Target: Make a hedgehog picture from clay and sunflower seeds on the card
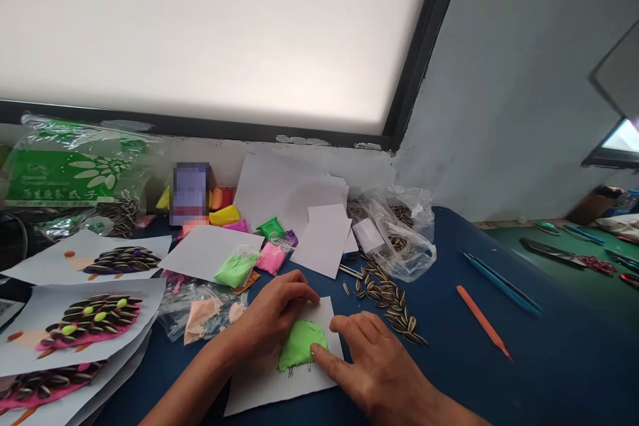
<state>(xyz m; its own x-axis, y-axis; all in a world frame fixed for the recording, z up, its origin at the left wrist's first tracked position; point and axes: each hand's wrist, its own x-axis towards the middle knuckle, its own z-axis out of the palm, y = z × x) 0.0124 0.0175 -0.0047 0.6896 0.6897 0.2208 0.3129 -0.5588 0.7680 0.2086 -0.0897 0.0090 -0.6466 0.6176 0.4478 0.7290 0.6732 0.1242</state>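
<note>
A sheet of white paper (279, 394) lies on the blue table in front of me, with a flat, rounded patch of light green clay (302, 346) on it. Short pen-drawn lines show below the clay. My right hand (377, 363) is spread, its thumb tip pressing the clay's right edge and its index finger near the paper's right side. Along the upper left of the clay rests my left hand (282, 306), holding nothing, fingers stretched over the paper. Its thumb is partly hidden.
Sunflower seeds (389, 299) lie loose beside a clear bag (409, 233). Blue tweezers (502, 283) and an orange pointed tool (483, 323) are at right. Hedgehog pictures (90, 326) with seed spines are stacked at left. Clay packets (237, 267) and blank paper (322, 236) lie behind.
</note>
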